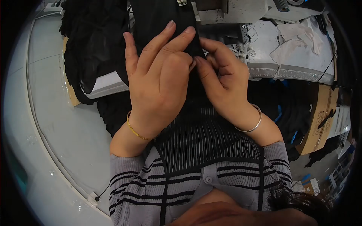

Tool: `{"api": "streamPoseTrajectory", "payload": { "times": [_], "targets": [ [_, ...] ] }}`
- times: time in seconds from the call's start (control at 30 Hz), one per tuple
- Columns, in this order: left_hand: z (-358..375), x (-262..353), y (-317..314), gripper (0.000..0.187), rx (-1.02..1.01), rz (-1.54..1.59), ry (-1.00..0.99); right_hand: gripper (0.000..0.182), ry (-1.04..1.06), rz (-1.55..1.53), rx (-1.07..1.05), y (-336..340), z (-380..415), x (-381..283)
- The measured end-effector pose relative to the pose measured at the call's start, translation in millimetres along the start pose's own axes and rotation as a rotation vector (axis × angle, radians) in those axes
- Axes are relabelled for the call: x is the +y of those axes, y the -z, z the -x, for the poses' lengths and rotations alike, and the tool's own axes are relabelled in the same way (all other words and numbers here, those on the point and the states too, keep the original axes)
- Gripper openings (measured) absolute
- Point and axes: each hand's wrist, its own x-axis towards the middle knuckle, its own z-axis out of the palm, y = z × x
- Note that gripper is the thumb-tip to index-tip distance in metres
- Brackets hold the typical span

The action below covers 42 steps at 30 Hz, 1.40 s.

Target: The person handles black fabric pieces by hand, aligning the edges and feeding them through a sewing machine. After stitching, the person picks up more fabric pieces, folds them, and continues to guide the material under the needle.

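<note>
Black fabric [154, 13] lies over the work surface in front of me and runs under both hands. My left hand [160, 73] rests on it with several fingers stretched forward, its thumb and index finger closed on the fabric's right edge. Right beside it, my right hand [226, 77] pinches the same edge between thumb and curled fingers. The fingertips of both hands nearly meet there, and the exact grip is partly hidden. A small shiny metal part [182, 2] shows at the top, just beyond the fabric.
More black cloth [94, 41] is heaped at the left. On the right, a white worktop [260, 49] with a ruler-marked edge carries thread scraps and pale paper pieces [299, 37]. A cardboard box [318, 120] stands below it. A cable [36, 113] runs along the pale surface at left.
</note>
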Motion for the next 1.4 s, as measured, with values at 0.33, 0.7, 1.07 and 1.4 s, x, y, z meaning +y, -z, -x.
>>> {"api": "streamPoseTrajectory", "payload": {
  "times": [0.33, 0.7, 1.07, 1.4],
  "targets": [
    [-21, -33, -22, 0.010, 0.200, 0.302, 0.095, 0.014, 0.070, 0.051, 0.073, -8, -26, -8],
    [-24, -32, 1, 0.013, 0.156, 0.256, 0.034, 0.010, -0.009, -0.057, 0.047, -3, -22, -3],
    [-28, -41, -29, 0.014, 0.218, 0.271, 0.045, 0.009, 0.022, -0.043, 0.093, -7, -32, -9],
    [-52, -45, 9, 0.013, 0.020, 0.383, -0.093, 0.021, -0.084, -0.142, -0.029, -21, -7, 5]
  ]
}}
